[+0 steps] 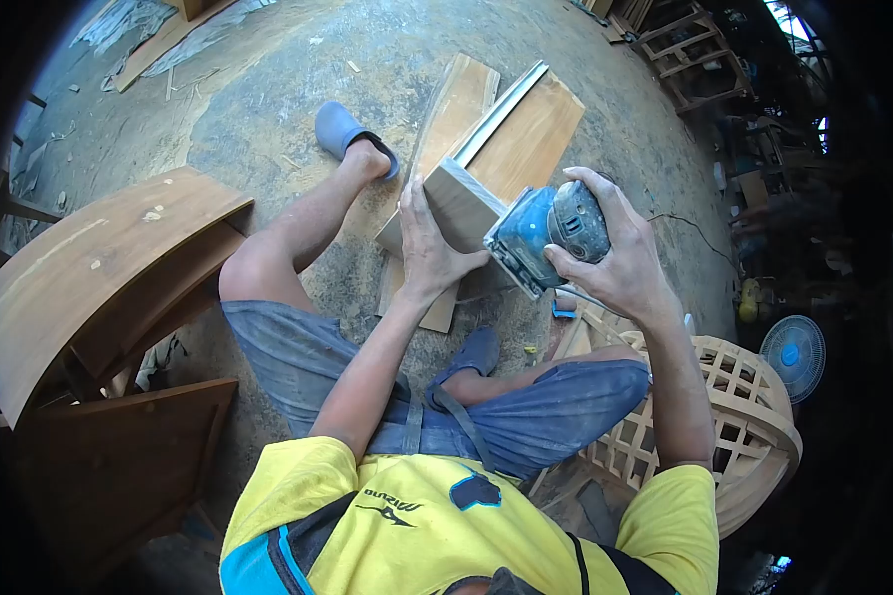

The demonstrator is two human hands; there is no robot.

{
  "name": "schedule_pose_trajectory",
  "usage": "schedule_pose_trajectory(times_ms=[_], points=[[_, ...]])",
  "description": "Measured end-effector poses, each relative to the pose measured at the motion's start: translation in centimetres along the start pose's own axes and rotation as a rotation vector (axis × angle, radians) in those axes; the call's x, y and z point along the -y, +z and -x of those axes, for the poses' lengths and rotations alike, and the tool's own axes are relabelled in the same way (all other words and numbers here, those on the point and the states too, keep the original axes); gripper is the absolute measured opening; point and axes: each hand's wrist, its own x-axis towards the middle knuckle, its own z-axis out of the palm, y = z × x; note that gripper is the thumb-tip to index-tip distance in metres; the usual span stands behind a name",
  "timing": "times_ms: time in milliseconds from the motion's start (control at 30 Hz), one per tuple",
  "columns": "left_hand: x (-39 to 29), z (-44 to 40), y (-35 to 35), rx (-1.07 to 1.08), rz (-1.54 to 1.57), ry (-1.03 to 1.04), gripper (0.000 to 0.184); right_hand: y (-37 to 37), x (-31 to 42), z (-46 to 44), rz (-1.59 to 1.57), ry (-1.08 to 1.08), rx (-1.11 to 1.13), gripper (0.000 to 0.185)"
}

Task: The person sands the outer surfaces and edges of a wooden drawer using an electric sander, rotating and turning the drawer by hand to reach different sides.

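My right hand is wrapped around a blue electric sander, with the thumb and fingers on its dark, dusty top. The sander's flat pad is at the right edge of a wooden drawer; whether it touches cannot be made out. My left hand grips the near end of that drawer, fingers along its left edge and thumb spread to the right. A pale metal slide runs along the drawer's side. Flat wooden boards lie under and beside it on the floor.
A curved wooden cabinet stands close on the left, with a dark panel below it. To the right are a lattice wooden frame and a fan. A cord crosses the dusty floor.
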Motion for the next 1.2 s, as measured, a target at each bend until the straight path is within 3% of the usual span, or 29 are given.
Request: schedule_pose_trajectory(times_ms=[133,200,233,333,433,533,700,833,933,1200], points=[[0.0,-0.2,-0.3,0.019,-0.007,0.005,0.148,0.8,0.9,-2.6,-0.01,-0.03,0.033,0.078],[-0.3,-0.5,-0.3,0.019,-0.094,0.009,0.139,2.3,1.1,-5.6,-0.062,-0.113,0.064,0.079],[0.2,-0.3,-0.3,0.048,0.011,-0.002,0.126,3.1,1.0,-7.3,-0.104,-0.167,0.059,0.08],[1.6,0.1,-0.2,0.152,0.002,0.014,0.122,4.3,0.8,-10.8,-0.112,-0.138,0.043,0.085],[1.3,-0.1,-0.1,0.058,-0.037,0.044,0.121,3.6,-0.4,-10.7,-0.137,-0.064,0.107,0.088],[0.5,-0.2,0.3,0.076,-0.153,0.032,0.148,1.3,-2.7,-6.9,-0.288,0.073,0.142,0.085],[1.0,0.2,0.2,0.034,-0.102,0.054,0.154,-1.1,-4.3,0.4,-0.241,0.162,0.111,0.083],[1.2,0.4,0.0,0.049,-0.093,0.047,0.157,-1.1,-3.9,0.6,-0.252,0.206,0.108,0.084],[0.1,-0.1,-0.2,0.081,-0.108,0.043,0.16,0.6,-2.7,-1.4,-0.113,-0.025,-0.003,0.079],[-1.3,-0.7,-0.2,0.057,-0.153,0.133,0.167,0.6,-7.1,-3.4,-0.168,0.033,-0.014,0.083]])
